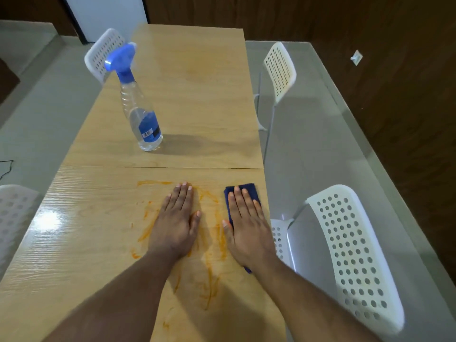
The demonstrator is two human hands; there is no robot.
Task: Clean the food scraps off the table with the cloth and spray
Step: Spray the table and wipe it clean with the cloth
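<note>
White perforated chairs: one far left [104,54], one far right [280,70], one near right [352,253]; grey floor [320,134]; dark wood wall [407,82].

Wooden table [103,218]: orange food smears [209,243]. Left hand [176,223] flat on smears, fingers straight. Right hand [246,225] flat on dark blue cloth [246,188]. Spray bottle [138,104] upright, well beyond hands. White perforated chairs [350,255] alongside.

Two hands lie flat on the worktop [103,218]: the left hand [176,222] and the right hand [246,224]. One dark blue cloth [244,190] sits under the right hand. One spray bottle [138,104] stands beyond the left hand. Four white perforated chairs: two left of the hands [103,53] [14,211], two to the right [280,70] [350,248].
</note>
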